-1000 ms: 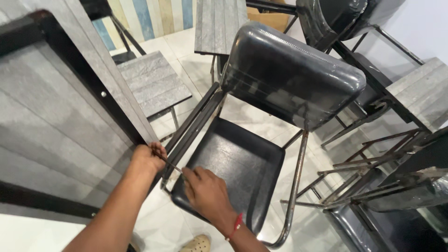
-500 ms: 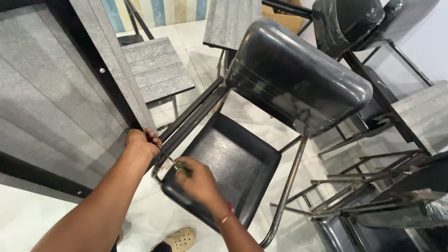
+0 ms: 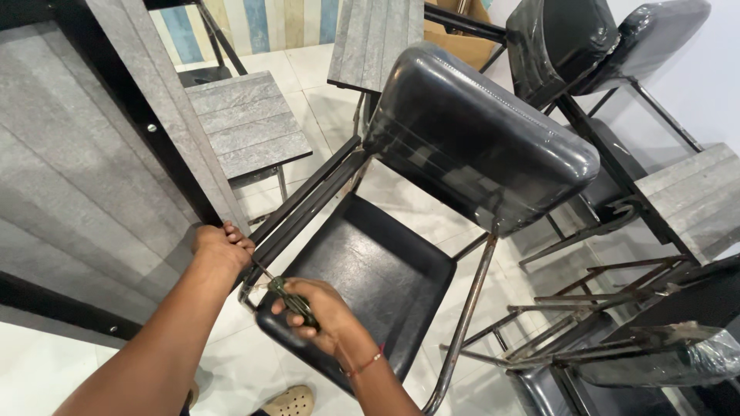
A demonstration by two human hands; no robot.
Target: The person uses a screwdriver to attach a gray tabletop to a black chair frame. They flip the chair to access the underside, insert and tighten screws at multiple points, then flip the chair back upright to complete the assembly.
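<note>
1. Our right hand (image 3: 327, 312) is clenched around a green-handled screwdriver (image 3: 291, 299), its tip at the chair frame (image 3: 297, 212).
2. Our left hand (image 3: 220, 246) grasps the grey panel (image 3: 85, 177) where its edge meets the frame.
3. We judge the screwdriver light, stiff and best gripped mid-handle.
4. A brown cardboard box (image 3: 455, 35) sits at the top, behind the chair backrest (image 3: 478, 142).

White tiled floor (image 3: 324, 85) carries black chair (image 3: 370, 270) and stacked chairs (image 3: 617, 339).
</note>
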